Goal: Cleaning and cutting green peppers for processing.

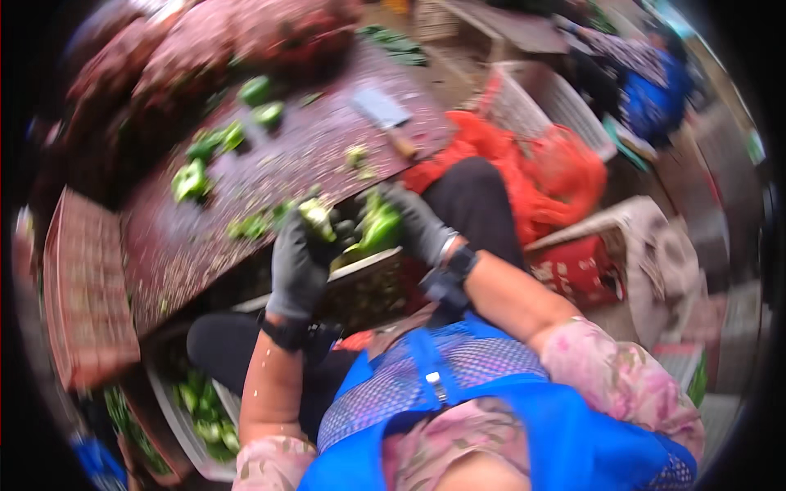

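Observation:
Both my hands wear grey gloves, with dark bands at the wrists. My left hand [296, 266] is closed round a pale-cored piece of green bell pepper [318, 219]. In my right hand [416, 225] is a larger green bell pepper piece [379, 227], held a short way to the right of the first. The two pieces are over the near edge of a reddish board [221, 270], above a bin whose light rim [368, 263] shows below them. On the board lie green pepper scraps [250, 227], another cut pepper [190, 180] and a cleaver [381, 108] with a wooden handle.
Big red mesh sacks [237, 49] are heaped at the far left. A pink crate [86, 286] stands left of the board, and a grey crate [176, 401] of peppers is near my left leg. Red netting [565, 172] lies to the right. Another person [655, 90] sits at far right.

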